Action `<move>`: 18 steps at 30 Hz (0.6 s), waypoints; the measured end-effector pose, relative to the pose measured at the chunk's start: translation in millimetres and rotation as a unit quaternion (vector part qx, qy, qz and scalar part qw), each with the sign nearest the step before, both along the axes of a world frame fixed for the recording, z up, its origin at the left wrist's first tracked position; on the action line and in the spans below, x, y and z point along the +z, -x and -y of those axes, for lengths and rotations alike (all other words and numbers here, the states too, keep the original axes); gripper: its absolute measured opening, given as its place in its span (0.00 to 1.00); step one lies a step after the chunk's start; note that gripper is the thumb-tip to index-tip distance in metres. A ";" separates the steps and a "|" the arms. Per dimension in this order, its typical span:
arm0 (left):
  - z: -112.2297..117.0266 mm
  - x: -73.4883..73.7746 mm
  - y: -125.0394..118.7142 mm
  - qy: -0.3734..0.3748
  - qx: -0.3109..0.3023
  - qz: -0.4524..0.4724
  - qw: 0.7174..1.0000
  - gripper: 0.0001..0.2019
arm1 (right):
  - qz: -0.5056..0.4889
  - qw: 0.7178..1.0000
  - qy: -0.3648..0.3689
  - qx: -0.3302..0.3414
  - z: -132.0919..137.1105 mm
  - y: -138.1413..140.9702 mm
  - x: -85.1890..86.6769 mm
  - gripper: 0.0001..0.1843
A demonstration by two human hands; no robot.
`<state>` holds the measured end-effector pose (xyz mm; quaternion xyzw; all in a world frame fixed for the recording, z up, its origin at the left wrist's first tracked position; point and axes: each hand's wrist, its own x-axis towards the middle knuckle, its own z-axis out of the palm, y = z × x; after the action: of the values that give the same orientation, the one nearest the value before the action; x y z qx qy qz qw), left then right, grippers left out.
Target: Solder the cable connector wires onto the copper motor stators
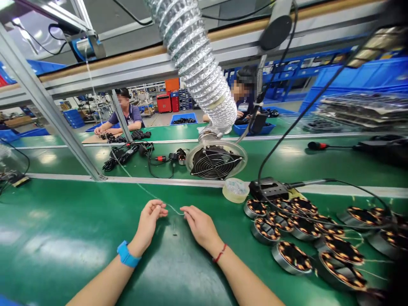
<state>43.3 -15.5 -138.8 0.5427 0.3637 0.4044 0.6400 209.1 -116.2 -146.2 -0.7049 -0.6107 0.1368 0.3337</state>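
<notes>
A thin pale string comes down from a spool at the upper left and slants to my hands above the green bench. My right hand pinches the string's end between thumb and fingertips. Along the same string, slightly further up, my left hand has its fingers curled and closed where the string passes; how firmly it grips is hidden. A short gap separates the hands, with the string spanning it. Below the gap, a small dark mark or piece lies on the bench.
Several copper-wound motor stators crowd the right side. A tape roll and black box stand behind them. A silver duct hangs down to a fan grille. A metal post rises left. Two co-workers sit opposite.
</notes>
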 end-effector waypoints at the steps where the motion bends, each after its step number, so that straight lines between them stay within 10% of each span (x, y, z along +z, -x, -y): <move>1: 1.0 -3.1 4.3 -0.041 0.034 -0.027 0.998 0.16 | 0.005 1.000 0.003 0.003 0.0 -3.6 0.1 0.21; 4: 11.6 -7.3 13.7 -0.276 0.093 -0.142 0.946 0.19 | 0.022 0.999 0.016 0.042 1.0 -0.5 -1.5 0.21; 7: 27.1 -5.8 12.2 -0.454 -0.077 -0.230 0.857 0.16 | 0.038 0.994 0.032 0.101 2.1 14.0 -4.9 0.18; 11: 35.9 -2.7 3.9 -0.423 -0.232 -0.312 0.819 0.19 | 0.053 0.990 0.054 0.120 3.5 25.2 -5.0 0.17; 18: 18.4 3.9 5.7 -0.330 -0.232 -0.356 0.843 0.11 | 0.038 0.988 0.031 0.144 8.2 18.1 1.4 0.18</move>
<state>37.5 -34.0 -134.9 0.8969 0.2753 0.1190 0.3249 191.0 -124.4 -144.9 -0.6243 -0.7136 0.1752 0.2654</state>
